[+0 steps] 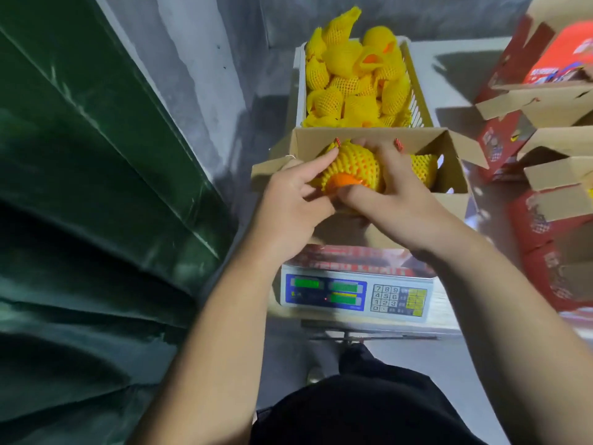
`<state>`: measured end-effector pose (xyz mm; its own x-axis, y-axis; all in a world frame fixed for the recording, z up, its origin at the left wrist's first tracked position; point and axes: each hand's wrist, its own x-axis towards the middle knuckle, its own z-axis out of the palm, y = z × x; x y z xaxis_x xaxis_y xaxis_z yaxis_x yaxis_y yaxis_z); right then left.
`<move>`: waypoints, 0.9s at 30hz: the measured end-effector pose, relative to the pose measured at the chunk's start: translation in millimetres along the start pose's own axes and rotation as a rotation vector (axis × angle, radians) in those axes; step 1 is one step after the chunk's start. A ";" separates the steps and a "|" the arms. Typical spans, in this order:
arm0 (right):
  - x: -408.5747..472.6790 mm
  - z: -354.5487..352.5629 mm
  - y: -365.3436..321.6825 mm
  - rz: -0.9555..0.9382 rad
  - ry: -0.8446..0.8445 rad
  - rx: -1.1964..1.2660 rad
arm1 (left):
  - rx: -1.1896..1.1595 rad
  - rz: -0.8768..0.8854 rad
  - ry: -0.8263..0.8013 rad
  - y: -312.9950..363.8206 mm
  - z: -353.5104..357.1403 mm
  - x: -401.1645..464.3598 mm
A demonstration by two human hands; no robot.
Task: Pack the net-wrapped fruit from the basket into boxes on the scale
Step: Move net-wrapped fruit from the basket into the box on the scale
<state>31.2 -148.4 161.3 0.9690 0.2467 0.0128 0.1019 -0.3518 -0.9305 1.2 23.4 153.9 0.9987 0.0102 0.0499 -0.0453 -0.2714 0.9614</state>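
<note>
An orange fruit in yellow foam net [353,167] is held over an open cardboard box [449,187] that stands on a digital scale [356,292]. My left hand [292,203] grips its left side and my right hand [394,194] grips its right side, thumbs near the bare orange end. Another net-wrapped fruit [423,167] lies inside the box at the right. Behind the box a white basket [300,88] holds several net-wrapped fruits [353,75].
Red-and-brown cardboard boxes [539,101] with open flaps are stacked at the right. A dark green tarp [90,187] covers the left side. Grey concrete floor lies around the scale's stand, and my dark-clothed legs [369,409] are below.
</note>
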 end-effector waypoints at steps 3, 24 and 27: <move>-12.8 4.9 -6.4 0.016 0.077 -0.018 | -0.072 0.055 0.007 0.5 -4.6 -11.7; -53.8 59.0 -15.4 -0.266 0.259 -0.159 | -0.157 0.275 0.166 -2.4 -31.9 -62.2; -51.1 57.8 -11.2 -0.246 0.165 -0.039 | -0.175 0.286 0.163 -2.1 -34.2 -62.5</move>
<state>-32.4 -104.8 149.8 0.9374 0.1795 0.2985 0.3435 -0.3349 -0.8774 -61.9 56.3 158.1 0.9289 0.1144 0.3522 -0.3394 -0.1168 0.9334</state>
